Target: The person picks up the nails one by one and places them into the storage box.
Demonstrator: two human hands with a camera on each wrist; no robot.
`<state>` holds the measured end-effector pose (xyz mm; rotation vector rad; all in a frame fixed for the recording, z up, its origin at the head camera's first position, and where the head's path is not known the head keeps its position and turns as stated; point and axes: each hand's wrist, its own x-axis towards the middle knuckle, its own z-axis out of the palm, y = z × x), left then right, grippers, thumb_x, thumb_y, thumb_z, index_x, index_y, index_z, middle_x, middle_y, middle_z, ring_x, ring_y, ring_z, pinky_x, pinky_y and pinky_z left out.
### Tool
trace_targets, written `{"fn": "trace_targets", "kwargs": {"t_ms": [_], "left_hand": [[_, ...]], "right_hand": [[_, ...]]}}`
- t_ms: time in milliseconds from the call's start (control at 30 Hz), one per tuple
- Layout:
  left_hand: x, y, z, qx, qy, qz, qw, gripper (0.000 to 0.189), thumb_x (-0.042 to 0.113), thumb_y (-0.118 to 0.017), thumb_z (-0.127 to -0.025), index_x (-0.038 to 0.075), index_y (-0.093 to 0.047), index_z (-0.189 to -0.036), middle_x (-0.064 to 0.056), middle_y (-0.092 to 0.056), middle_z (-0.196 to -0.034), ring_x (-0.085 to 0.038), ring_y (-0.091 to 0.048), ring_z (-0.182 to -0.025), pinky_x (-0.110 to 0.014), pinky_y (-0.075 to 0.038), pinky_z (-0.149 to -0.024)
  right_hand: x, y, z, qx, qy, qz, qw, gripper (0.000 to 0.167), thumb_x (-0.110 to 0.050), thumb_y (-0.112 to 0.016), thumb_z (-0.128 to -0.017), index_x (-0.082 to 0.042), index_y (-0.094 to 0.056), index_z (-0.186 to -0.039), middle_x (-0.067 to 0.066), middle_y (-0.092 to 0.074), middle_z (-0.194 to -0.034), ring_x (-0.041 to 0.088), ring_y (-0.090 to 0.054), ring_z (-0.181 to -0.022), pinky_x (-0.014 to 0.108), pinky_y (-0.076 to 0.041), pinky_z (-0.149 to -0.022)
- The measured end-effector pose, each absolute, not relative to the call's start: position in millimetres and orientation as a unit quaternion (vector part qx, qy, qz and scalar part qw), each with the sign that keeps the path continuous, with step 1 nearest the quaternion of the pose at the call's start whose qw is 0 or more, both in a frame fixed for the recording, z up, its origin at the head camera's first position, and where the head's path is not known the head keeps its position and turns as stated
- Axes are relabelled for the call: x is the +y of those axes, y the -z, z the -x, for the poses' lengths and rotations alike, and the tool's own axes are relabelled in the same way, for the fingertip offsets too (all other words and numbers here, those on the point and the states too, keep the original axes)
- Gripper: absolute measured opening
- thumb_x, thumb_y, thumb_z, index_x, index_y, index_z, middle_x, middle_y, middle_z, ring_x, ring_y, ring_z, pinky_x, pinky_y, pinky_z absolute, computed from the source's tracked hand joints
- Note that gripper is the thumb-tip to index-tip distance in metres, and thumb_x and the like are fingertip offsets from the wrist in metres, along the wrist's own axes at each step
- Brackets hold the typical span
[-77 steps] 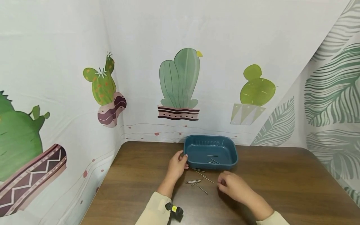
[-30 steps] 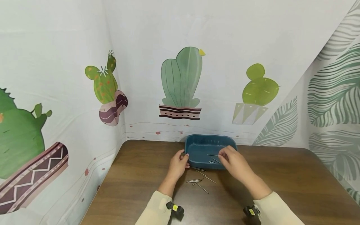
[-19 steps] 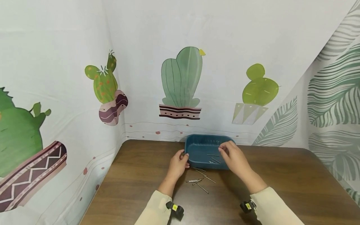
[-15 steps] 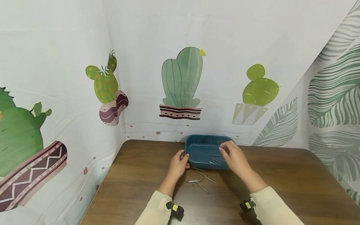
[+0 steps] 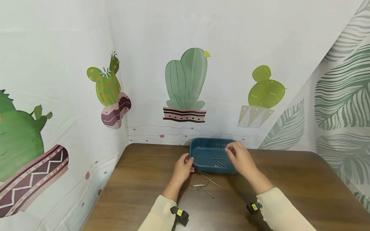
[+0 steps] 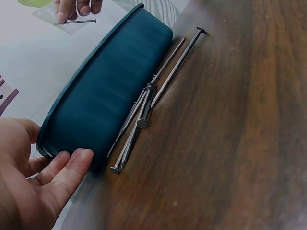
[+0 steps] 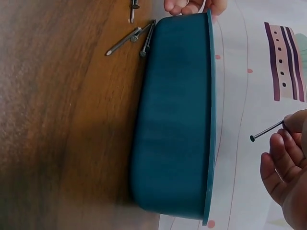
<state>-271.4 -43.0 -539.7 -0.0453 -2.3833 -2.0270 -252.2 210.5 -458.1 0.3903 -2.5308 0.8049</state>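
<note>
A blue-green plastic tray [image 5: 202, 155] stands at the back of the table, with several nails [image 5: 218, 159] lying on its floor. My left hand [image 5: 182, 168] holds the tray's left end, thumb and fingers around the rim. Above the tray's right part, my right hand [image 5: 242, 158] pinches a single nail [image 7: 266, 131] between thumb and fingertips. The left wrist view also shows this held nail [image 6: 79, 21] higher than the rim. More loose nails [image 5: 198, 185] lie scattered on the wood in front of the tray, some crossing each other.
The brown wooden table [image 5: 138, 192] ends at a white cloth backdrop [image 5: 144, 96] printed with cacti and leaves, close behind the tray. Black wrist cameras [image 5: 180, 213] are strapped at both sleeves.
My right hand has risen from beside the loose nails to over the tray, where it has shifted only slightly lately. My left hand stays on the tray's end.
</note>
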Motion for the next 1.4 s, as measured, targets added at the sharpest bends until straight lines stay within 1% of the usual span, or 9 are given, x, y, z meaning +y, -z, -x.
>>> {"fn": "trace_targets", "kwargs": {"t_ms": [167,333,567,667,800,900,1133,1267,1400], "left_hand": [[-44.2,539.3,271.6,-0.762,0.647,0.015,0.008,0.047,0.020,-0.059,-0.101,-0.004,-0.050,-0.141,-0.009,-0.058,-0.083,-0.019,-0.068,-0.063,-0.036,-0.063,-0.065],[-44.0,537.8,270.6,-0.763,0.646,0.016,0.009,0.048,0.021,-0.059,-0.101,-0.004,-0.050,-0.141,-0.010,-0.058,-0.083,-0.018,-0.068,-0.063,-0.035,-0.063,-0.065],[-42.7,538.2,270.4,-0.760,0.649,0.015,0.007,0.047,0.020,-0.059,-0.101,-0.005,-0.050,-0.141,-0.011,-0.059,-0.083,-0.017,-0.067,-0.062,-0.036,-0.063,-0.065],[-42.4,538.2,270.4,-0.760,0.649,0.015,0.006,0.047,0.020,-0.059,-0.101,-0.005,-0.050,-0.140,-0.011,-0.059,-0.083,-0.017,-0.068,-0.062,-0.035,-0.063,-0.065],[-42.3,539.4,271.5,-0.761,0.648,0.019,0.008,0.048,0.020,-0.059,-0.101,-0.005,-0.050,-0.140,-0.011,-0.059,-0.082,-0.018,-0.068,-0.063,-0.034,-0.062,-0.064],[-42.7,539.4,271.9,-0.760,0.650,0.019,0.008,0.048,0.020,-0.060,-0.101,-0.005,-0.050,-0.141,-0.009,-0.058,-0.082,-0.018,-0.068,-0.063,-0.035,-0.063,-0.064],[-43.4,539.9,271.3,-0.760,0.650,0.014,0.006,0.047,0.021,-0.060,-0.101,-0.004,-0.051,-0.140,-0.009,-0.057,-0.083,-0.015,-0.067,-0.062,-0.033,-0.062,-0.064],[-43.6,540.8,271.2,-0.760,0.649,0.013,0.006,0.047,0.021,-0.060,-0.101,-0.003,-0.052,-0.140,-0.009,-0.057,-0.083,-0.016,-0.068,-0.063,-0.033,-0.062,-0.064],[-43.6,540.5,270.9,-0.762,0.647,0.012,0.004,0.046,0.020,-0.060,-0.101,-0.003,-0.051,-0.140,-0.008,-0.057,-0.083,-0.017,-0.068,-0.064,-0.033,-0.062,-0.065]], "right_hand": [[211.2,457.4,257.0,-0.917,-0.293,-0.142,0.230,0.010,-0.014,-0.065,-0.098,-0.004,-0.066,-0.100,0.008,-0.061,-0.091,0.019,-0.056,-0.079,0.039,-0.048,-0.072],[212.7,457.4,260.1,-0.913,-0.292,-0.144,0.245,0.009,-0.013,-0.066,-0.097,-0.004,-0.067,-0.098,0.008,-0.061,-0.090,0.018,-0.055,-0.077,0.038,-0.048,-0.070],[213.2,457.5,260.0,-0.915,-0.297,-0.136,0.238,0.012,-0.016,-0.065,-0.098,-0.005,-0.066,-0.101,0.007,-0.061,-0.092,0.019,-0.056,-0.079,0.038,-0.048,-0.072],[213.4,458.9,258.8,-0.913,-0.313,-0.128,0.229,0.022,-0.020,-0.066,-0.099,-0.002,-0.066,-0.110,0.011,-0.061,-0.097,0.023,-0.060,-0.085,0.041,-0.051,-0.076],[215.7,461.5,257.3,-0.904,-0.343,-0.122,0.225,0.040,-0.026,-0.063,-0.100,0.002,-0.059,-0.130,0.018,-0.061,-0.113,0.030,-0.063,-0.099,0.048,-0.054,-0.085],[218.2,463.7,256.8,-0.896,-0.356,-0.126,0.231,0.045,-0.025,-0.061,-0.101,0.003,-0.055,-0.136,0.021,-0.059,-0.121,0.034,-0.062,-0.105,0.050,-0.054,-0.091],[220.8,470.5,253.7,-0.893,-0.373,-0.122,0.222,0.044,-0.022,-0.062,-0.101,0.002,-0.055,-0.137,0.021,-0.058,-0.124,0.036,-0.062,-0.108,0.054,-0.053,-0.094],[219.4,470.9,251.9,-0.896,-0.374,-0.113,0.210,0.044,-0.022,-0.064,-0.100,0.002,-0.055,-0.136,0.019,-0.057,-0.124,0.037,-0.061,-0.111,0.053,-0.053,-0.095],[218.5,471.4,251.4,-0.897,-0.372,-0.111,0.211,0.043,-0.020,-0.065,-0.098,0.002,-0.057,-0.134,0.018,-0.058,-0.122,0.036,-0.061,-0.110,0.051,-0.053,-0.094]]}}
